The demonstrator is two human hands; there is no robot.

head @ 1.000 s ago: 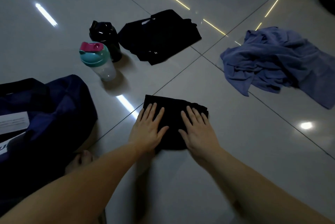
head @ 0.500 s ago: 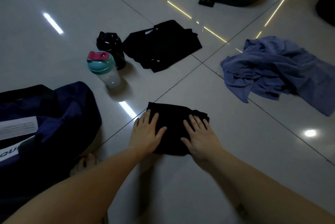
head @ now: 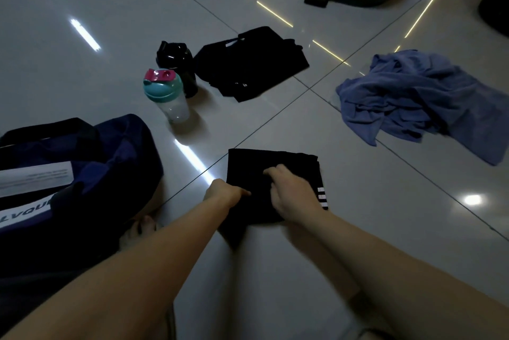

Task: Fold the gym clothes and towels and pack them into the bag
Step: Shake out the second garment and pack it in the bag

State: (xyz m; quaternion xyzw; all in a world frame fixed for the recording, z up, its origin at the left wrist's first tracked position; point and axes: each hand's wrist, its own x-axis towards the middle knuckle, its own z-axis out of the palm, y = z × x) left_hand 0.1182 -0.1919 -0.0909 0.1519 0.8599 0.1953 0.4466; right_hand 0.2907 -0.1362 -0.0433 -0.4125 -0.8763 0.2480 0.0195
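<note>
Gripping black garment (head: 265, 160), fingers curled: left hand (head: 224, 194) at edge; right hand (head: 292, 193) atop.

navy bag (head: 115, 152), partial "LVQU", perhaps

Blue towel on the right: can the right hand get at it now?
Probably, once freed: the right hand grips the folded black garment, and only bare floor lies between it and the blue towel.

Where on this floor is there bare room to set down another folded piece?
Bare tile lies right of the folded black garment, nearer than the blue towel, and at far left beyond the bag. Crowded: teal-lidded bottle, black bottle and other black clothes cluster together.
</note>
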